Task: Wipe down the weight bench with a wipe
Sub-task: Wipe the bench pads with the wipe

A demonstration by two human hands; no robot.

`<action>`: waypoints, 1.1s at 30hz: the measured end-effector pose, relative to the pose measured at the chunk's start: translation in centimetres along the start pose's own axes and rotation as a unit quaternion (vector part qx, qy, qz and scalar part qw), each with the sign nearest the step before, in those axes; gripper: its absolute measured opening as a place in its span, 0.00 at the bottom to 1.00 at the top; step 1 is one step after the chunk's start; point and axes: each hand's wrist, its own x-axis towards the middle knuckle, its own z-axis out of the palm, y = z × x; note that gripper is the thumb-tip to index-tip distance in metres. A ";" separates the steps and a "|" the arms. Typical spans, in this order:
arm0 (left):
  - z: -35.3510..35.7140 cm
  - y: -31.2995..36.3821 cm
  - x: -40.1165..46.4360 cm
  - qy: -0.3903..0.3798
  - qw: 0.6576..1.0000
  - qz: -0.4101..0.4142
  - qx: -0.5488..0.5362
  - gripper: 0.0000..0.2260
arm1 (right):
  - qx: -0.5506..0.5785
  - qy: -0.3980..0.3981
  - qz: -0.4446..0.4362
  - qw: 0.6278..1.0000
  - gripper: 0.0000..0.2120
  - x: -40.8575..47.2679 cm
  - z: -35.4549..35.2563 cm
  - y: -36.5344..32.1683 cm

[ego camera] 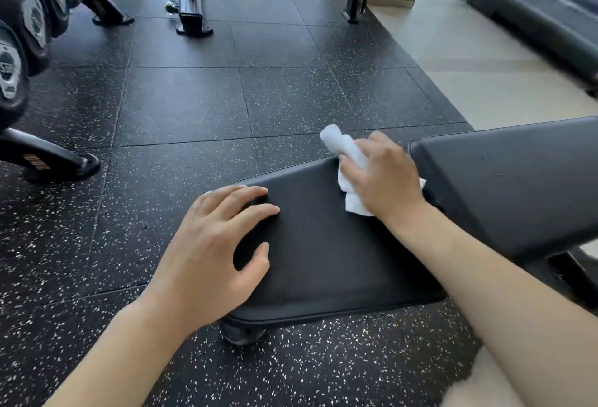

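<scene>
Meanwhile right hand (pixel 385 177) fingers grasp wipe (pixel 348 160); left hand (pixel 213 245) fingers released on bench (pixel 326 251).

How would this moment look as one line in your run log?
step: wiping seat pad | right hand: holds wipe at pad's far corner | left hand: rests flat on pad | backrest: beside right hand

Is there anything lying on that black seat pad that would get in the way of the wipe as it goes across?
Only the person's own left hand, which rests with spread fingers on the seat pad at its near-left part. The right hand holds the white wipe at the pad's far corner. Nothing else visible lies on the pad between them.
</scene>
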 end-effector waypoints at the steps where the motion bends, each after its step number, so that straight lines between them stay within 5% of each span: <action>1: 0.0 0.1 0.3 -0.011 1.000 -0.002 0.009 0.22 | 0.014 -0.006 -0.040 0.999 0.13 -1.2 0.2 -1.6; 6: 0.3 0.5 1.9 -0.032 0.999 -0.002 0.026 0.20 | 0.093 -0.050 -0.179 0.978 0.09 -5.6 0.1 -4.9; 13: 2.9 5.2 6.0 -0.103 0.993 0.008 0.065 0.23 | 0.065 -0.008 0.021 0.998 0.10 -4.4 -3.0 5.8; 22: 3.9 4.3 6.5 -0.068 0.997 0.018 0.023 0.23 | 0.115 -0.027 -0.001 0.993 0.13 -13.3 -5.7 7.7; 33: 3.1 5.1 6.4 -0.050 0.999 -0.001 0.002 0.19 | 0.036 -0.016 0.087 0.995 0.15 2.0 0.3 3.7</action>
